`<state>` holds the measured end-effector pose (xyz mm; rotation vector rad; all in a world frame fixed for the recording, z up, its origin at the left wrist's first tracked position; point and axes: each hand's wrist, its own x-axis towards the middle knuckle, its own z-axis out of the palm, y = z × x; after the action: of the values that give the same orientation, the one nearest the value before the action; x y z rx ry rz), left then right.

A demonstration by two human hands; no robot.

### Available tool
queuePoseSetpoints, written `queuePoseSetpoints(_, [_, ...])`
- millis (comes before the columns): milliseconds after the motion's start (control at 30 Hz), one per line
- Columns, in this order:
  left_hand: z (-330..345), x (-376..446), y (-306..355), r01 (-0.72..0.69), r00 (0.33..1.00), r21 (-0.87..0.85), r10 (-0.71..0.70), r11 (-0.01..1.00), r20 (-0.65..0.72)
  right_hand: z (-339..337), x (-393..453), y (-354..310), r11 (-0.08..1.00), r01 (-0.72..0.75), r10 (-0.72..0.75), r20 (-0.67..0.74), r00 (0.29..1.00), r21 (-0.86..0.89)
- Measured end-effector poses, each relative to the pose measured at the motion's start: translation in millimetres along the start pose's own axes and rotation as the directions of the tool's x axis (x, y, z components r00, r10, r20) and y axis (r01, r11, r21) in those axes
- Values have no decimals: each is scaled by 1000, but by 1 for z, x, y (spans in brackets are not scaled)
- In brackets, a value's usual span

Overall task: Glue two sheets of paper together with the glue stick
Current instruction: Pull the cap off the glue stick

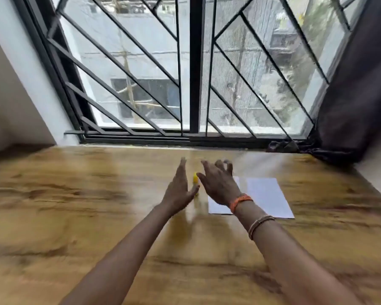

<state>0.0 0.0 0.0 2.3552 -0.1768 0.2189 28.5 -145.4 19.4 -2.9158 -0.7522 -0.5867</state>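
Note:
A small yellow glue stick stands upright on the wooden table, blurred by camera motion. My left hand is open just left of it, fingers straight, thumb near its base. My right hand hovers open just to its right, fingers spread and curled. Neither hand holds anything. White sheets of paper lie flat to the right, their left part hidden behind my right wrist; a seam suggests two sheets side by side.
A barred window runs along the table's far edge. A dark curtain hangs at the far right corner, its hem resting on the table. A white wall borders the left side.

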Motion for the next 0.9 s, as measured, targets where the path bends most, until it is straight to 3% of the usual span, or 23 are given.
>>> queuePoseSetpoints(100, [12,4,-5,75,996,16,-76,997,55,16,-5,-7,996,-23,13,114,993,81])
queuePoseSetpoints(167, [17,6,-9,73,996,-45,-75,996,-43,20,-6,-13,986,-47,29,114,993,159])
queuePoseSetpoints(267, [24,7,-15,-92,966,-23,83,996,-246,33,-4,-17,924,-102,124,-35,992,368])
queuePoseSetpoints(400, [29,-13,-25,-287,836,176,336,942,-434,45,-24,-24,866,-70,234,-277,932,496])
queuePoseSetpoints(467, [28,-21,-28,-304,810,277,400,912,-429,46,-41,-30,810,-63,294,-310,904,583])
queuePoseSetpoints(567, [22,-34,-23,-357,783,421,513,834,-353,44,-57,-37,683,-123,321,-144,936,720])
queuePoseSetpoints(633, [20,-46,-19,-357,788,424,512,832,-342,37,-60,-39,580,-117,352,-118,929,806])
queuePoseSetpoints(767, [15,-61,-25,-367,756,592,601,717,-259,33,-70,-44,458,-81,271,-52,961,885])
queuePoseSetpoints(833, [12,-60,-29,-349,742,645,621,680,-254,33,-69,-46,427,-48,222,-53,974,903])
queuePoseSetpoints(900, [11,-61,-27,-337,740,618,605,710,-292,33,-65,-45,468,-1,190,-99,977,884])
